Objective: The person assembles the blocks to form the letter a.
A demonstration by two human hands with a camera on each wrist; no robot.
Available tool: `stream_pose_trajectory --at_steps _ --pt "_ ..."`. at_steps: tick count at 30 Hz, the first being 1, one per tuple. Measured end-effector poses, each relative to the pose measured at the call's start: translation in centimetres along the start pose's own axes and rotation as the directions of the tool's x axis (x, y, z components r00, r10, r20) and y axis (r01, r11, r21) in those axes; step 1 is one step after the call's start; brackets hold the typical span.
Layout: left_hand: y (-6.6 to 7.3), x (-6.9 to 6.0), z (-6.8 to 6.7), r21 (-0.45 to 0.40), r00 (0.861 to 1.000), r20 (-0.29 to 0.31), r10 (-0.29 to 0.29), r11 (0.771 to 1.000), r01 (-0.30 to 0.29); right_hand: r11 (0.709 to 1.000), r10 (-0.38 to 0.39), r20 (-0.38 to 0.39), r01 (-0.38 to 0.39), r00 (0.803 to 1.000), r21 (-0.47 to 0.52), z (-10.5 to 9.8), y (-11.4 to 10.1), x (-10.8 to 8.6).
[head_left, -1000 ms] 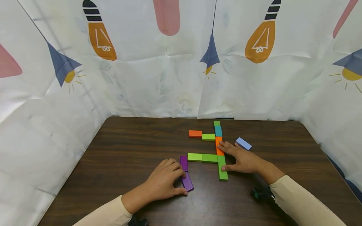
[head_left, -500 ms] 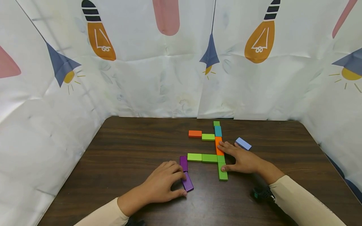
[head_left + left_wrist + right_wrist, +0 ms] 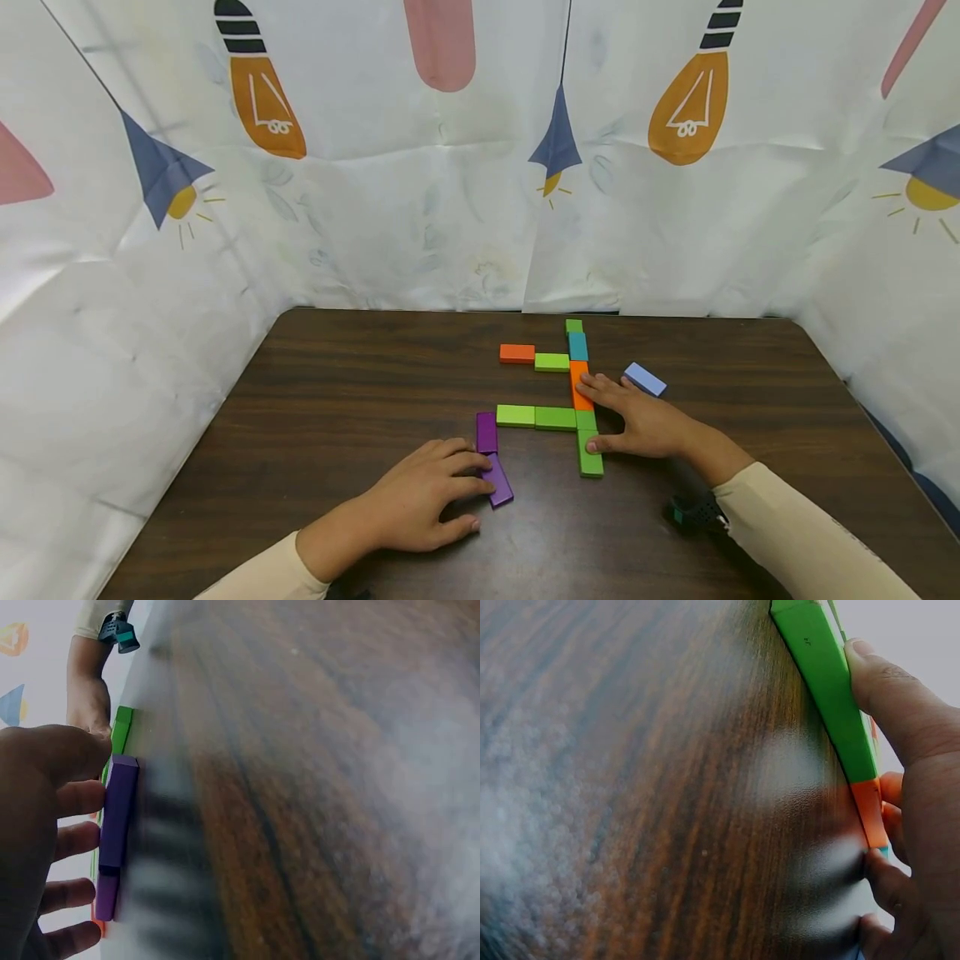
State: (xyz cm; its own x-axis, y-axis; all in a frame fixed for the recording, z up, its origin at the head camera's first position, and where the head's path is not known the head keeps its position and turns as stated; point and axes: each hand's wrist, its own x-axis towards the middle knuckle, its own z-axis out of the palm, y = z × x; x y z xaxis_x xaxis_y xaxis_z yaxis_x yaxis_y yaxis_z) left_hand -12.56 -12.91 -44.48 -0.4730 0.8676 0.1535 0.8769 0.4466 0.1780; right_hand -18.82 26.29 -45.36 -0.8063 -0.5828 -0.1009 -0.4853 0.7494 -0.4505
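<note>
- Left hand (image 3: 416,500): bare, fingers spread and gently bent, thumb apart; two fingertips lie over the lower purple block's edge, firm contact hard to tell.
- Lower purple block (image 3: 501,483): flat, glossy oblong, slanting on the worktop, its far end at the upper purple block (image 3: 487,433).
- Right hand (image 3: 652,423): fingers spread; thumb on the near green block (image 3: 591,467), a fingertip on the long orange block (image 3: 578,372).
- Two green blocks (image 3: 535,417): smooth oblongs, end to end, between purple and small green block (image 3: 586,421).
- Teal block (image 3: 578,347): beyond the orange, same column.
- Light blue block (image 3: 645,379): oblong, askew beside the right hand.
- Worktop (image 3: 375,375): dark, streaked wood grain, sheen, rounded corners.
- Backdrop (image 3: 450,208): creased white sheet, printed bulbs and lamps.
</note>
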Motion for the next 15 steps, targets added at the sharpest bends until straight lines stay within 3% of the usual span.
stream_pose_trajectory --at_steps 8,15 --pt "-0.1 -0.28 -0.18 0.04 1.0 0.02 0.024 0.999 -0.025 1.0 0.001 0.003 -0.001 1.0 -0.001 -0.09 -0.1 0.04" --pt "-0.64 0.24 -0.37 0.04 0.997 0.014 0.07 0.997 -0.07 1.0 0.005 0.004 -0.005 1.0 -0.002 -0.08 -0.06 0.07"
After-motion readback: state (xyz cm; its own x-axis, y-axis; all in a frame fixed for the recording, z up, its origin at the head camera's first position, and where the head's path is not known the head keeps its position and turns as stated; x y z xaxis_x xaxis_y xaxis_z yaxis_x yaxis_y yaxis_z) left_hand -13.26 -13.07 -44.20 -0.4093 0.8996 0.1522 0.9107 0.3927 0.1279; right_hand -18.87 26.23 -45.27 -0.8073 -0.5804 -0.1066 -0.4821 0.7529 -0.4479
